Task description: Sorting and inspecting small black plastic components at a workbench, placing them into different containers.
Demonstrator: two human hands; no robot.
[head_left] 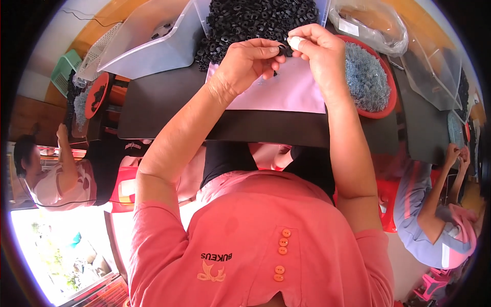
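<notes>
My left hand (249, 62) pinches a small black plastic part (283, 50) between thumb and forefinger, above a pink sheet (286, 94). My right hand (323, 51) is closed close beside it, thumb and fingertips pressed together at the part's right side. A white covering (295, 42) wraps my right thumb tip. Whatever the right fingers pinch is too small and hidden to make out. Just beyond both hands, a heap of similar black parts (255, 23) spills from a clear bin. To the right, a red basin (393, 92) holds many small clear bluish pieces (365, 77).
A translucent tub (148, 56) stands at the left on the dark table (169, 110), and a clear plastic bag (371, 25) lies behind the basin. Co-workers sit on either side, one person (56, 176) at far left and another (440, 220) at far right, near other tables.
</notes>
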